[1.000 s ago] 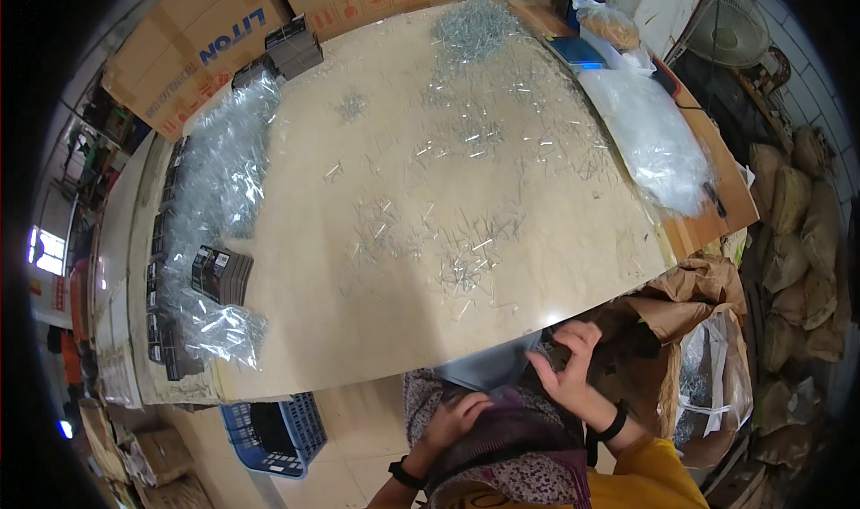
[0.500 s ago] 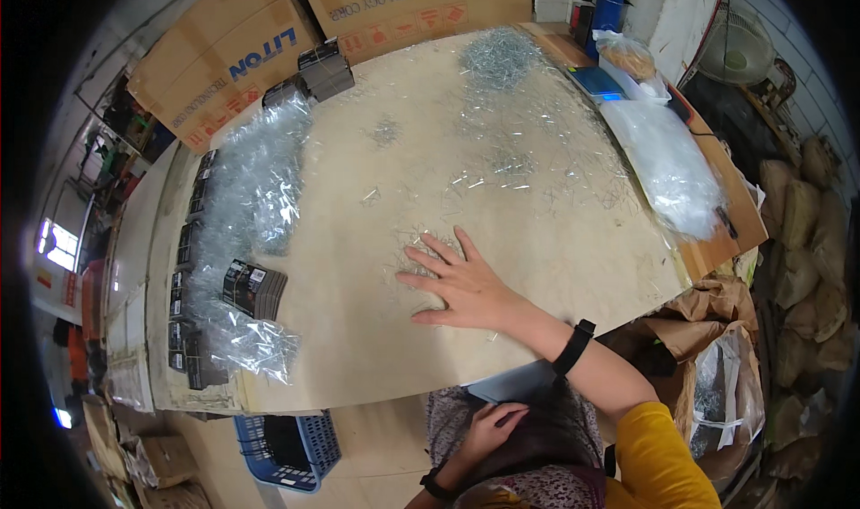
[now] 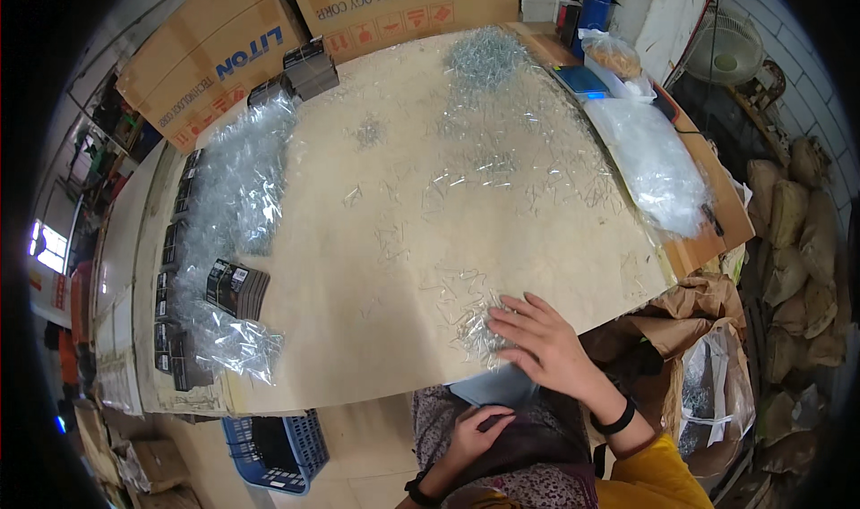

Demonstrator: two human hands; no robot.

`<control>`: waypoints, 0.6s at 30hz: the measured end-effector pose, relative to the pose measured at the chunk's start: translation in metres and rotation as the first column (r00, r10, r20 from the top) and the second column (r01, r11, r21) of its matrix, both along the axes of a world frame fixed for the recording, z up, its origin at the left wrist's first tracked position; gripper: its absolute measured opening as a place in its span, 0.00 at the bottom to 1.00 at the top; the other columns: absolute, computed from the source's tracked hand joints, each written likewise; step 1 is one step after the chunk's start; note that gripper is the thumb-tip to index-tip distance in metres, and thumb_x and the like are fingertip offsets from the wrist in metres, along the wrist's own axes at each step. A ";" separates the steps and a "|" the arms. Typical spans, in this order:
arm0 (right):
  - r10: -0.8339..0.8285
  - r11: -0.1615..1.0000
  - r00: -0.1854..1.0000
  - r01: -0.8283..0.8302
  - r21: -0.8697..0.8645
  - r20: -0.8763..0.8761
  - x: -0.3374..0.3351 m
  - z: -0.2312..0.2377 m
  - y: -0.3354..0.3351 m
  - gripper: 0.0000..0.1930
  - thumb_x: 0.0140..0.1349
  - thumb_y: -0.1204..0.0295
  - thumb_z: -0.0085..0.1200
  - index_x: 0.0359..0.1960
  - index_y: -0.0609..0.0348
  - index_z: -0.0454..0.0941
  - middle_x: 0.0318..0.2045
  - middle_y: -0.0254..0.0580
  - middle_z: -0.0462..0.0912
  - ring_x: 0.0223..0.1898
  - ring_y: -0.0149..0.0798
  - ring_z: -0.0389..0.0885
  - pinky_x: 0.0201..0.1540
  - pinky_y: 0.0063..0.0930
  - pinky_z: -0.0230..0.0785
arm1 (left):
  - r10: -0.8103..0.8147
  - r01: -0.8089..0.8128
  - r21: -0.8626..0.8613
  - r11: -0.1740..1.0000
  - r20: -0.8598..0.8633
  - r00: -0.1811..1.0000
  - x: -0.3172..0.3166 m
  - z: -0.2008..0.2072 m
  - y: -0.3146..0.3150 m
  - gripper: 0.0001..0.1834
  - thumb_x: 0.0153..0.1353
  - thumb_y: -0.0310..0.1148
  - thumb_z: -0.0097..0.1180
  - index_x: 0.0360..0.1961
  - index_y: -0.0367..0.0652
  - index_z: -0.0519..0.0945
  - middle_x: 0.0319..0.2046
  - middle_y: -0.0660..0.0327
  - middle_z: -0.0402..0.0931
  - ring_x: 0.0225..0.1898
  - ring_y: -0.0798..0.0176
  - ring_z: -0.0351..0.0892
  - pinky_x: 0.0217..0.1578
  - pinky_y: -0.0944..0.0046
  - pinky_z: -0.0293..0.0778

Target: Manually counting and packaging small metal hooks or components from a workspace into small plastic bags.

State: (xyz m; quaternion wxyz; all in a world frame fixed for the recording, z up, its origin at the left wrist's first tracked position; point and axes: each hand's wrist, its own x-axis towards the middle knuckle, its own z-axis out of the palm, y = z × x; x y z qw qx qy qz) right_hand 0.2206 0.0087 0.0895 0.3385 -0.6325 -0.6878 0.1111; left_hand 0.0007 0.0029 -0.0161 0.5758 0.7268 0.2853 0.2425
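Note:
My right hand (image 3: 545, 346) is at the table's front edge, palm down, its fingers stretched out against a small heap of thin, shiny, wire-like pieces (image 3: 475, 325). Below that edge, in front of my lap, a blue-grey flat container (image 3: 493, 387) is partly hidden by the table and my hands. My left hand (image 3: 477, 435) grips its near rim, fingers bent. More of the wire-like pieces lie scattered over the table (image 3: 331, 240), with a dense pile (image 3: 486, 58) at the far side.
Clear plastic bags (image 3: 233, 186) line the left, with a banded stack of dark cards (image 3: 237, 289) on them. Cardboard boxes (image 3: 403, 7) stand behind. To the right are a scale (image 3: 580, 81) and a bag of clear plastic (image 3: 649, 164). A blue basket (image 3: 273, 451) sits below.
My right hand has swept right and toward me, from mid-table to the front edge, and loose pieces now lie heaped by its fingers. My left hand stays at the container.

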 end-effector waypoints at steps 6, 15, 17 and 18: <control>-0.177 0.983 0.976 0.182 -0.034 0.127 -0.036 -0.001 -0.006 0.36 0.55 0.46 0.57 0.64 0.46 0.68 0.68 0.51 0.59 0.69 0.57 0.57 0.66 0.63 0.48 | -0.038 0.039 -0.056 0.998 0.013 0.999 -0.001 0.010 -0.002 0.08 0.54 0.25 0.67 0.36 0.39 0.84 0.34 0.56 0.84 0.36 0.59 0.83 0.40 0.64 0.77; -0.246 0.969 0.933 0.237 0.068 0.263 -0.047 -0.010 0.061 0.34 0.54 0.47 0.58 0.63 0.43 0.70 0.67 0.49 0.61 0.69 0.57 0.55 0.65 0.71 0.43 | -0.059 0.059 -0.080 0.995 0.000 0.998 0.000 0.012 -0.002 0.07 0.56 0.24 0.66 0.37 0.36 0.84 0.35 0.57 0.84 0.37 0.64 0.83 0.43 0.66 0.76; -0.173 0.985 0.952 0.170 0.035 0.251 -0.046 -0.013 0.047 0.29 0.55 0.52 0.60 0.58 0.46 0.74 0.63 0.45 0.68 0.67 0.53 0.60 0.67 0.63 0.48 | -0.055 0.054 -0.071 0.996 -0.009 0.998 -0.003 0.012 -0.001 0.07 0.56 0.24 0.65 0.37 0.36 0.84 0.35 0.57 0.84 0.37 0.64 0.83 0.43 0.66 0.76; -0.172 0.985 0.953 0.169 0.036 0.251 -0.046 -0.013 0.037 0.29 0.55 0.52 0.60 0.58 0.46 0.74 0.63 0.45 0.68 0.67 0.53 0.60 0.67 0.63 0.48 | -0.042 0.040 -0.097 0.994 -0.016 0.999 -0.004 0.015 -0.002 0.07 0.56 0.25 0.65 0.36 0.37 0.84 0.35 0.56 0.84 0.37 0.61 0.83 0.42 0.65 0.76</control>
